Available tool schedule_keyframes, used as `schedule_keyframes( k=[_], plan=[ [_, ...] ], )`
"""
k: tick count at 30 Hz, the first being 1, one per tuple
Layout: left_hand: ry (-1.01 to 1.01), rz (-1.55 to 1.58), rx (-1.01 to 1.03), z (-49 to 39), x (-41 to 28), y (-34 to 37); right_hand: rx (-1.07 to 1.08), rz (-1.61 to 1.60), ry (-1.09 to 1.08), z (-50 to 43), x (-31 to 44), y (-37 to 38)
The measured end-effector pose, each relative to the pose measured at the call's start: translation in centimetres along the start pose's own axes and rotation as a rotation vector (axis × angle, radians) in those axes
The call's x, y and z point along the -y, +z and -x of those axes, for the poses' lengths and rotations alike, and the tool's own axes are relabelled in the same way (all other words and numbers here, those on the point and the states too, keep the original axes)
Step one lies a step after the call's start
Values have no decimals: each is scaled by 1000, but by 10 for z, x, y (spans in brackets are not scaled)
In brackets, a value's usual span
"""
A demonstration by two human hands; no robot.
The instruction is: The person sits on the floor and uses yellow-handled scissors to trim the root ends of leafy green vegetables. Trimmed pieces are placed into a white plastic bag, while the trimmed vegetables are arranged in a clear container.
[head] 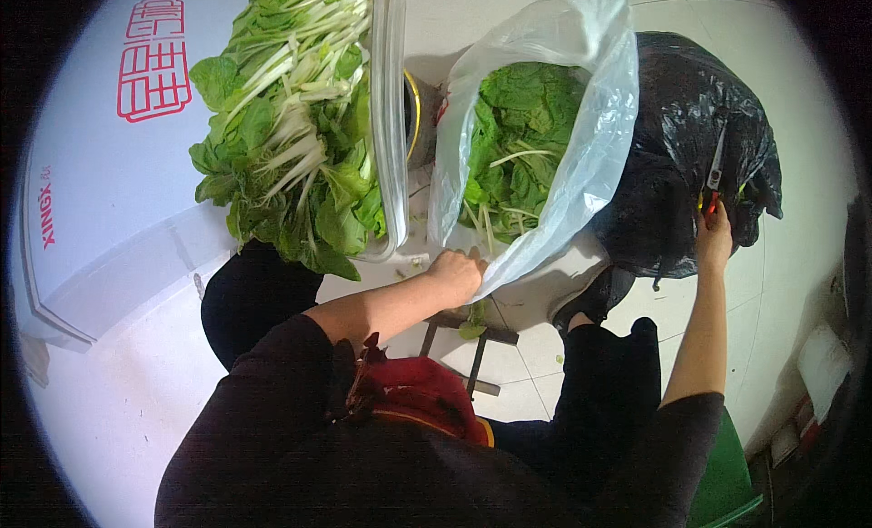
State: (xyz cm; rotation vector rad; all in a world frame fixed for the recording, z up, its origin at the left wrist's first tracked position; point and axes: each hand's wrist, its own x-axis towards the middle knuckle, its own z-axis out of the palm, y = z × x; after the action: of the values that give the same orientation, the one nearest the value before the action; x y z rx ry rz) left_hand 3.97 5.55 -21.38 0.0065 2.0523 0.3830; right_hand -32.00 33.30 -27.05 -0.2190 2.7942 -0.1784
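Note:
My left hand [458, 277] grips the near rim of a translucent white plastic bag [606, 153], whose mouth gapes toward me. Inside the bag lie green leaves [531, 112] with a few pale stalks. Out to the right, my right hand [714, 242] holds a pair of scissors [715, 163] by the handles, blades pointing away from me, over a black plastic bag [671, 207]. Left of the white bag, leafy greens with pale stems [293, 133] are heaped on a clear plastic tub [390, 119], some hanging over its near edge.
A large white box [88, 160] with red print stands at the left. Behind the tub shows a dark round container [421, 112] with a yellow rim. Leaf scraps [471, 330] lie near a low metal frame [477, 364] between my legs. Something green [723, 473] is beside me at lower right.

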Motion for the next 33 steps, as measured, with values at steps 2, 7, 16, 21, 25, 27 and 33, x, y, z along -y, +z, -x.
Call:
schedule_keyframes(
  k=[2,7,16,21,25,27,33],
  plan=[
    [-2,57,73,4,-2,6,-173,-138,-153,14,29,-27],
    [128,179,-327,-4,-22,11,-158,-485,-853,105,151,-72],
    [-76,470,-159,-2,11,-2,904,442,-684,164,170,81],
    [56,86,-407,-34,17,-19,900,295,-689,167,158,108],
    [63,-369,-449,-67,24,-22,847,196,-624,172,173,121],
    [-23,-592,-313,-72,28,-16,987,333,-665,175,171,125],
    [-79,-330,-364,-69,40,-8,900,283,-447,165,160,130]
  ],
)
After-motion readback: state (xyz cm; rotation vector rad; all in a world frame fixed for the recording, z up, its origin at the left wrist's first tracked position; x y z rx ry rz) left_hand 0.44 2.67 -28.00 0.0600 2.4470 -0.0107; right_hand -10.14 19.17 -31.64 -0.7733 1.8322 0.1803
